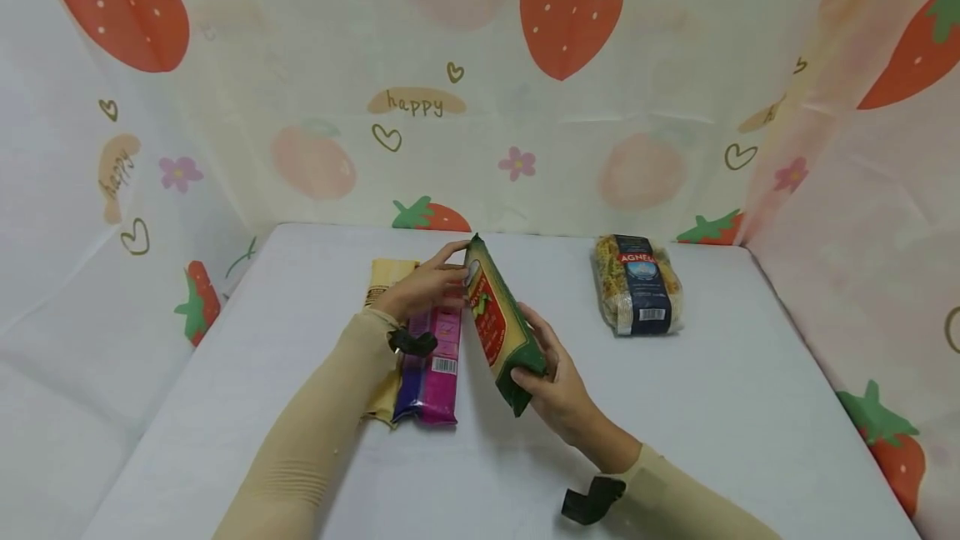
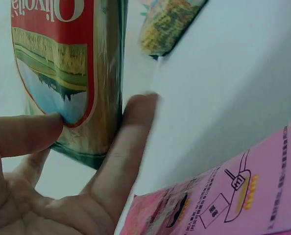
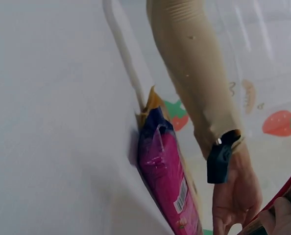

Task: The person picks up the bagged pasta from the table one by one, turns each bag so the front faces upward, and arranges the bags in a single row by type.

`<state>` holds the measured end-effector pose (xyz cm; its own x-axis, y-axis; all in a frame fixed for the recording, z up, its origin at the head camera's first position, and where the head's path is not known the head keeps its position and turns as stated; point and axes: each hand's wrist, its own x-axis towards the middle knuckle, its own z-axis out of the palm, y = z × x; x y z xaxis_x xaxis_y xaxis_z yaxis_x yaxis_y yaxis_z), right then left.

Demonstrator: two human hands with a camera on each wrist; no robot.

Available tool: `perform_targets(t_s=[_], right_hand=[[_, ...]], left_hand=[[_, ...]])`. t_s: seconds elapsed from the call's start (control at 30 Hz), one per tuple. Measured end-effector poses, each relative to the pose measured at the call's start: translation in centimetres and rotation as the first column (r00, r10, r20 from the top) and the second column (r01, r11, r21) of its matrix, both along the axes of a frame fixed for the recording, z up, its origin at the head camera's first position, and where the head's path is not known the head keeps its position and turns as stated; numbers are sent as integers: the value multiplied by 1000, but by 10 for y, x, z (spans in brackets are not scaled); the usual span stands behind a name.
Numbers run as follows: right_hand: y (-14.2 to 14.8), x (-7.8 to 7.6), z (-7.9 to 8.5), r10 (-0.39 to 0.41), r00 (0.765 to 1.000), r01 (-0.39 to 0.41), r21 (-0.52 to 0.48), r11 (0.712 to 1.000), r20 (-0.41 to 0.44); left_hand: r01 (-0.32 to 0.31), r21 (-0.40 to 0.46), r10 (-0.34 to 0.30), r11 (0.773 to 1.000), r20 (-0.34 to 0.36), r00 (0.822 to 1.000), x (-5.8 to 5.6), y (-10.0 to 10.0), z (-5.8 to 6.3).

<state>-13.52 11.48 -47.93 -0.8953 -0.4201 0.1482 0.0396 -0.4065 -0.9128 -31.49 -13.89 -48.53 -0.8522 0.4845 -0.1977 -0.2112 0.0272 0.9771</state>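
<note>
Green pkt (image 1: pixel 497 319) in R hand (image 1: pixel 558 390)

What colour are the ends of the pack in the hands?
The pack has green ends, clearest in the head view.

Beige sleeves (image 1: pixel 303 427), black wrist straps (image 1: pixel 592 500)

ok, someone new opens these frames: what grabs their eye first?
Probably the green-and-red packet, held tilted mid-scene, the left hand at its upper end and the right hand at its lower end. Next, likely the big strawberries on the backdrop behind the table. Then the bright pink packet beside a yellow packet, left of centre, and the pasta bag at far right.
</note>
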Motion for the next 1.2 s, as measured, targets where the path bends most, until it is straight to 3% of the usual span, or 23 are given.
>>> perform_targets(t_s=[0.2,0.33,0.47,0.57,0.7,0.9,1.2], right_hand=[[6,-2,-1,5,1000,-1,163,987,-25],[10,-4,-3,-9,997,33,310,950,-77],[14,-5,-5,-2,992,50,388,920,-123],[18,-6,-7,14,990,49,433,900,-141],[22,-7,-9,72,992,-13,477,879,-105],[24,-10,-13,149,988,-113,476,872,-38],[21,-16,-23,94,994,-46,540,840,-62]], left_hand=[[-83,98,84,992,-5,996,3,-3,0],[-146,59,149,988,-51,988,2,-7,-1],[-236,26,238,971,-82,968,1,-9,-2],[-269,25,270,963,-90,959,1,-10,-2],[-261,7,260,965,-104,960,2,-10,0],[-259,-93,240,961,-174,955,1,-6,6],[-226,-151,189,962,-226,956,-6,2,15]])
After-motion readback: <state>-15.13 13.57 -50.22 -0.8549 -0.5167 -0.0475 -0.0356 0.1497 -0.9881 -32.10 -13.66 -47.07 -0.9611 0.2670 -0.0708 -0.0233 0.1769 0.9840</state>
